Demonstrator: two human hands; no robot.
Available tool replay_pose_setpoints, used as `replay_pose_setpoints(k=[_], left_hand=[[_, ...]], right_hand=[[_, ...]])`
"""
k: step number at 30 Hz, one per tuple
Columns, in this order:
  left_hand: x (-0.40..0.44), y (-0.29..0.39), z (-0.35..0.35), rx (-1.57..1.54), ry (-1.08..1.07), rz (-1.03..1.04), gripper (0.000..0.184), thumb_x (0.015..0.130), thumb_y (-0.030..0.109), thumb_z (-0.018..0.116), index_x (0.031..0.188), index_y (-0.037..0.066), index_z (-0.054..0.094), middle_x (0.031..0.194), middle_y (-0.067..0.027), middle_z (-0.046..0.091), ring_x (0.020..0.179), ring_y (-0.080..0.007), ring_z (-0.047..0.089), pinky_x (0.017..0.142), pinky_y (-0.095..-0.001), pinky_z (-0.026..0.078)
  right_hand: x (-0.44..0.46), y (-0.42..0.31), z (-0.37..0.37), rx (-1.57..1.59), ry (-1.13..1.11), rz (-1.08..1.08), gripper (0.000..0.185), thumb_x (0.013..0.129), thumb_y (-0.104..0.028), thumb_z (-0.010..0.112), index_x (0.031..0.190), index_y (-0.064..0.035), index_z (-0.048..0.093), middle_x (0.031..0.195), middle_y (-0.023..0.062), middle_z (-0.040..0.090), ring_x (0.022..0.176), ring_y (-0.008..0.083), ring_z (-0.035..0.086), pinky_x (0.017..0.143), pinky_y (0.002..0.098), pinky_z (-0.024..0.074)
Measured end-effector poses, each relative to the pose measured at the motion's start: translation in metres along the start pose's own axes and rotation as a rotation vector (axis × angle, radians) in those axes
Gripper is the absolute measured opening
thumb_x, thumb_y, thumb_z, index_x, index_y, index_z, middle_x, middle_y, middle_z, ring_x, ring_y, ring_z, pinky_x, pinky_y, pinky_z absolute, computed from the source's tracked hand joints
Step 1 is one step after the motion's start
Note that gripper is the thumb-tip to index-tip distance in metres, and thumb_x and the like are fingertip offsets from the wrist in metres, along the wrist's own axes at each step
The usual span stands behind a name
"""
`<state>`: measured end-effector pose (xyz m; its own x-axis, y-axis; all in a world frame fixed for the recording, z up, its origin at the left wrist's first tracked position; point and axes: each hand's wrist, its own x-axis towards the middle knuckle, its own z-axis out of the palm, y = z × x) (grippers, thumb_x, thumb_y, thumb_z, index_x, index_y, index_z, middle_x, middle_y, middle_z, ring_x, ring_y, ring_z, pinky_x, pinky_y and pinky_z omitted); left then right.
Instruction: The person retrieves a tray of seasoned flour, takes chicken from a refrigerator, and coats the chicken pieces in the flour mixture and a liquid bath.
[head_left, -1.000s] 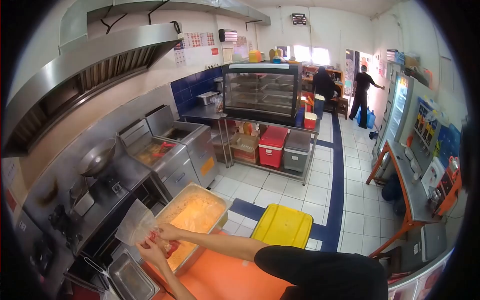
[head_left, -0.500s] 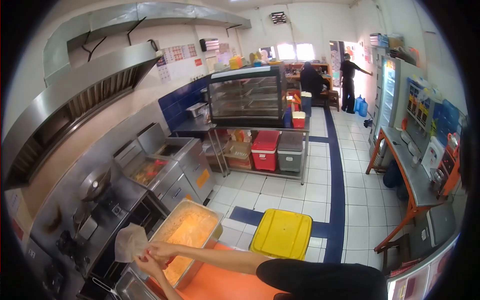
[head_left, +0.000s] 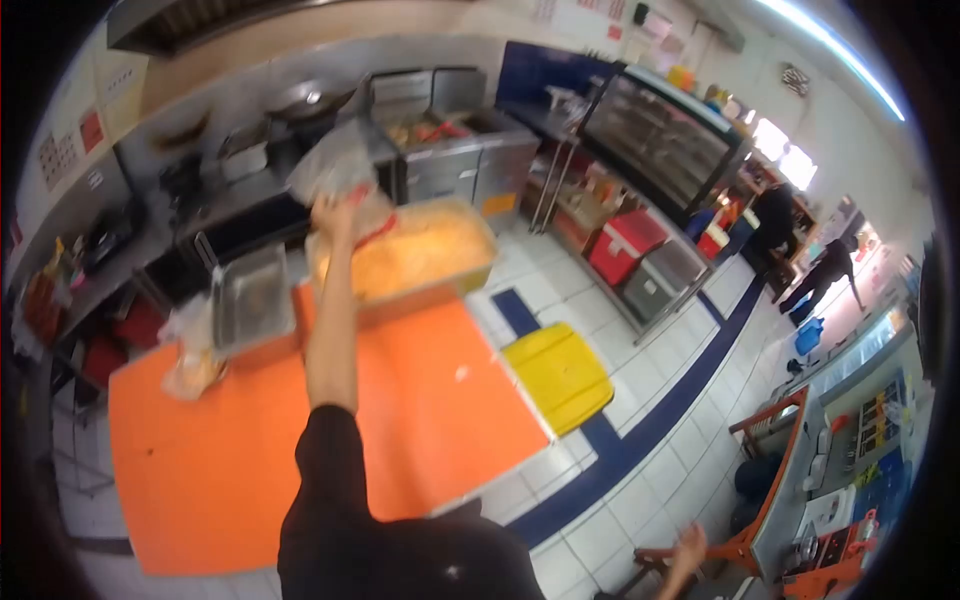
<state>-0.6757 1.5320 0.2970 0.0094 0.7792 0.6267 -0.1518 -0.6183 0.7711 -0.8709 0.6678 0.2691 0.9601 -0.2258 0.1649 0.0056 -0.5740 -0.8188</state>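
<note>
Fingers of the left hand (head_left: 336, 222) closed on a clear plastic bag (head_left: 338, 165), arm stretched straight out. Bag is bunched at the grip, puffed out beyond it; something red (head_left: 378, 230) shows along its lower side, too blurred to name. Bag sits at the left end of a deep metal tray (head_left: 405, 303), overlapping the rim from here; can't tell if they touch. Orange-coloured crumbly coating (head_left: 435, 245) fills much of the tray. Right hand (head_left: 687, 550) is well apart, low by the orange-legged side table (head_left: 778, 490); motion blur, can't tell if those fingers are open or curled. Tray stands at the far edge of an orange tabletop (head_left: 220, 460). Left of it, metal pan (head_left: 255, 300), with another clear plastic bag (head_left: 195, 372) just beside. Yellow lid (head_left: 560, 375) next to the tabletop's right edge. Behind the tray: wok (head_left: 310, 100) on the stove line, then fryer unit (head_left: 430, 133). Farther on, red cooler (head_left: 627, 250) and grey cooler (head_left: 665, 282) on a shelf under the glass display case (head_left: 660, 135). Farthest, two people in dark clothes (head_left: 825, 278) near the bright doorway.
</note>
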Motion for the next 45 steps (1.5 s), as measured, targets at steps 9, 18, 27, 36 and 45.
replay_pose_setpoints(k=[9, 18, 27, 36, 45], left_hand=[[-0.129, 0.127, -0.021, 0.052, -0.217, 0.283, 0.024, 0.078, 0.020, 0.066, 0.069, 0.002, 0.052, 0.058, -0.0106, 0.046, 0.057, -0.0203, 0.041, 0.057, -0.0371, 0.039], [-0.512, 0.307, -0.075, -0.394, -1.049, 0.324, 0.027, 0.078, 0.020, 0.066, 0.069, -0.001, 0.053, 0.059, -0.0098, 0.048, 0.058, -0.0209, 0.042, 0.057, -0.0376, 0.040], [-0.617, 0.370, -0.148, -0.567, -1.559, 0.262, 0.029, 0.079, 0.021, 0.067, 0.069, -0.003, 0.053, 0.060, -0.0090, 0.050, 0.059, -0.0215, 0.043, 0.058, -0.0382, 0.040], [-0.721, 0.463, -0.401, -0.697, -2.532, 0.731, 0.028, 0.072, 0.011, 0.073, 0.060, -0.003, 0.051, 0.054, -0.0042, 0.052, 0.049, -0.0116, 0.046, 0.045, -0.0329, 0.036], [-0.857, 0.703, -0.751, -0.688, -3.690, -0.868, 0.010, 0.088, 0.018, 0.065, 0.088, 0.008, 0.062, 0.078, -0.0041, 0.062, 0.070, -0.0155, 0.062, 0.061, -0.0321, 0.053]], right_hand=[[-0.449, 0.081, -0.414, -1.002, 1.368, 0.494, 0.060, 0.086, -0.037, 0.064, 0.127, 0.0043, 0.051, 0.124, 0.0209, 0.057, 0.111, 0.0327, 0.056, 0.094, 0.0430, 0.0456], [-0.692, 0.015, -0.418, -0.909, 1.742, 0.693, 0.064, 0.078, -0.043, 0.071, 0.118, 0.0047, 0.055, 0.112, 0.0261, 0.059, 0.108, 0.0397, 0.056, 0.092, 0.0457, 0.0449], [-0.680, 0.022, -0.437, -1.013, 2.014, 0.647, 0.032, 0.086, -0.033, 0.065, 0.098, -0.0035, 0.065, 0.087, 0.0169, 0.067, 0.080, 0.0336, 0.065, 0.075, 0.0409, 0.0503], [-0.664, -0.024, -0.323, -0.869, 2.459, 0.489, 0.054, 0.104, -0.035, 0.034, 0.070, 0.0043, 0.049, 0.057, 0.0177, 0.046, 0.053, 0.0234, 0.047, 0.054, 0.0428, 0.0358], [-0.714, -0.116, -0.182, -0.697, 2.545, 0.502, 0.068, 0.105, -0.044, 0.024, 0.063, 0.0010, 0.053, 0.058, 0.0041, 0.053, 0.055, 0.0150, 0.049, 0.057, 0.0313, 0.0405]])
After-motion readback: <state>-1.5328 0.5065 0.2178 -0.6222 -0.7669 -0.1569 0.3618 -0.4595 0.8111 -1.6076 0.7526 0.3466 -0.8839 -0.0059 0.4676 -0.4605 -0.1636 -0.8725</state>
